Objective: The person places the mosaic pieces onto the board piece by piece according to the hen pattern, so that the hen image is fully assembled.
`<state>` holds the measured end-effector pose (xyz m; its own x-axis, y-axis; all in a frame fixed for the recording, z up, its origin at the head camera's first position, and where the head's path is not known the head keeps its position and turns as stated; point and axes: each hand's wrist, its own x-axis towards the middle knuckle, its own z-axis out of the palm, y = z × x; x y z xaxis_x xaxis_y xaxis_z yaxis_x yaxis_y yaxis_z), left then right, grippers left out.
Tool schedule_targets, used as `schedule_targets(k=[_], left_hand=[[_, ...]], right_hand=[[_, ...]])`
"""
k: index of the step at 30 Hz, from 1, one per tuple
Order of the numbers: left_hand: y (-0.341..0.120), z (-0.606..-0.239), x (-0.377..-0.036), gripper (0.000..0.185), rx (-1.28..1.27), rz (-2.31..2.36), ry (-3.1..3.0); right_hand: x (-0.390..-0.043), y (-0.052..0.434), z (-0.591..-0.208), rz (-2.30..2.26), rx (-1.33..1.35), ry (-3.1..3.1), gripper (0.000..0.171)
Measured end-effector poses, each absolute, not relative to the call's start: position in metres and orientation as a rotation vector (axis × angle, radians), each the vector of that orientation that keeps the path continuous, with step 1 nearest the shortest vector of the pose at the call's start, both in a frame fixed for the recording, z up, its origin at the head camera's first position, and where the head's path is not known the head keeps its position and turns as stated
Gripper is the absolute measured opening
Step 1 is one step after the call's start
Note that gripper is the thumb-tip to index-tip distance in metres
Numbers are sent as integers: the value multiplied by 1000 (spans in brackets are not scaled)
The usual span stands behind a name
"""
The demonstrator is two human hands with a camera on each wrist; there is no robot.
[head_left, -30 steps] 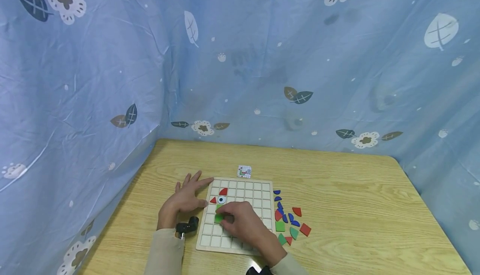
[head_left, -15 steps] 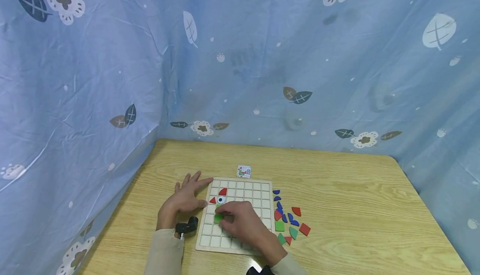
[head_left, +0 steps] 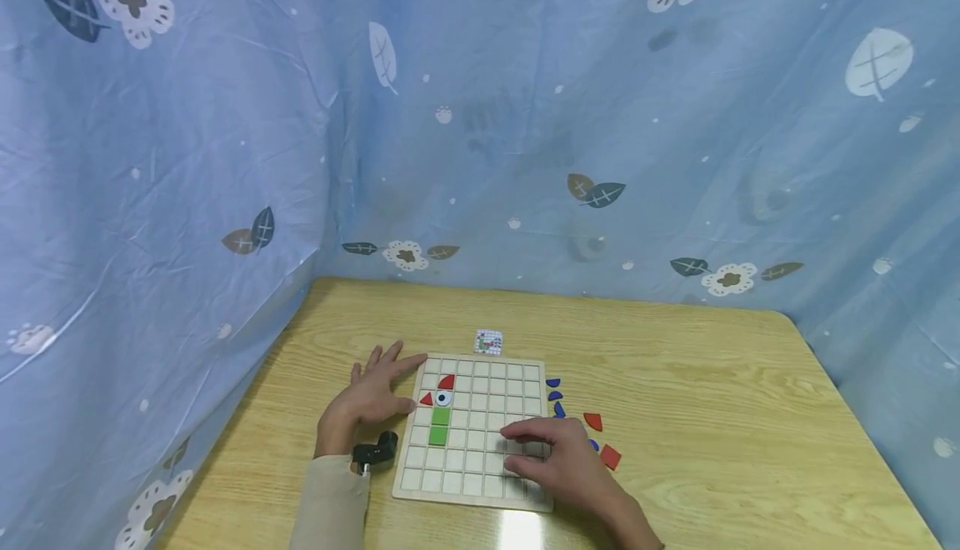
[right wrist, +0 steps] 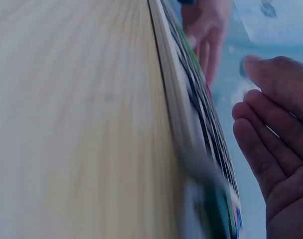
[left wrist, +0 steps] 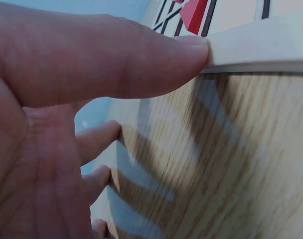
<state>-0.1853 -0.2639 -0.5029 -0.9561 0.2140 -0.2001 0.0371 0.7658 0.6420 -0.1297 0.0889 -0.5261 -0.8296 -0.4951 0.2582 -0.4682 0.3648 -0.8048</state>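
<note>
My left hand (head_left: 372, 396) rests at the left edge of the wooden grid board (head_left: 480, 502), fingers spread. In the left wrist view its thumb (left wrist: 141, 59) touches the board's rim. Over the board's right side hovers my right hand (head_left: 564, 457), thumb and fingers apart and nothing between them; the right wrist view shows the same bare fingers. In the board's left columns sit a red quarter-circle (head_left: 447, 382), a red triangle (head_left: 427, 399), an eye tile (head_left: 443, 398) and two green squares, an upper green square (head_left: 440, 416) and a lower green square (head_left: 438, 436).
A small pattern card (head_left: 489, 342) lies behind the board. Right of it are blue half-circles (head_left: 554, 397), a red quarter-circle piece (head_left: 593, 422) and a red square (head_left: 611, 457). My right hand hides other loose pieces. A patterned blue curtain (head_left: 480, 117) surrounds the table.
My right hand has let go of the upper green square, left in its cell, and moved right across the board. My left hand has stayed at the edge.
</note>
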Motion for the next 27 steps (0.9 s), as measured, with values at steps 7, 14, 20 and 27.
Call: schedule_targets(k=[7,14,20,27], left_hand=[[-263,-501,-185,79,213,982,2701],[-262,-497,-182,78,215,989,2691],[-261,-497,-183,79,209,998,2686],[-262,-498,-184,79,210,984,2686]], right_hand=[[-109,142,-529,-1520,-834,2728,26],[-89,172,-529,-1383,-659,2845,27],[-79,189,-526,-1282,-609,2852,25],[-73,201,-520,-1266,-378,2879,28]])
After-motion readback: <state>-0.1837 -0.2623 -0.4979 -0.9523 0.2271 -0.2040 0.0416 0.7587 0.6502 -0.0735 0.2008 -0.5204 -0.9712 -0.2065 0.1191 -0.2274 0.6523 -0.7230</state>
